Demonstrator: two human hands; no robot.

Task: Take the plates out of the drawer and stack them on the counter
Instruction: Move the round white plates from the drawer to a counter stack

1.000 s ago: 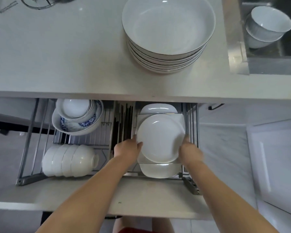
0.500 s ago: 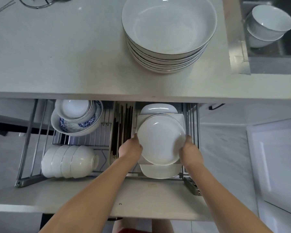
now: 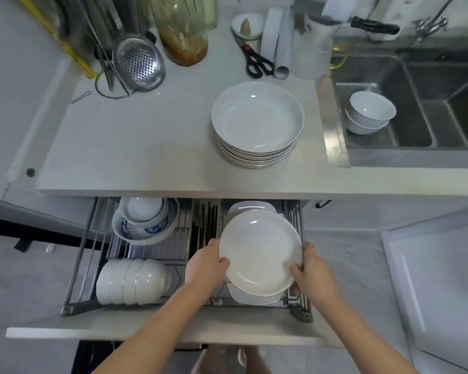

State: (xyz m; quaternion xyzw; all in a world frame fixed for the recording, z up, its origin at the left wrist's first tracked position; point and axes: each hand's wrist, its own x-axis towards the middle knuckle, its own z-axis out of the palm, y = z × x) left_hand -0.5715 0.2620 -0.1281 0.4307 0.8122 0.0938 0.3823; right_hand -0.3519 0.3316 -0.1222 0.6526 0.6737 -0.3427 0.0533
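The left hand's fingers (image 3: 223,263) were curled over the rim of a round white plate (image 3: 260,252) at its nine o'clock edge, and the right hand's fingers (image 3: 295,271) pinched the rim at about four o'clock. So the left hand (image 3: 204,265) and the right hand (image 3: 312,271) both gripped that plate, which was tilted up over the right-hand bay of the open drawer (image 3: 173,327).

Under and behind it more white plates (image 3: 251,207) stood in the wire rack (image 3: 299,300), whose upright wires rose just beside the right hand at three o'clock. At nine o'clock from the left hand a row of white bowls (image 3: 133,282) lay on their sides, and at eleven o'clock a blue-patterned bowl (image 3: 146,228) held smaller bowls.

Straight ahead at twelve o'clock, the counter (image 3: 133,141) overhung the back of the drawer, with a stack of plates (image 3: 257,122) already on it. Beyond that stack were scissors (image 3: 256,59), a metal strainer (image 3: 138,63) at ten o'clock and a glass jar (image 3: 184,31). At two o'clock the sink (image 3: 416,76) held two stacked white bowls (image 3: 369,112).
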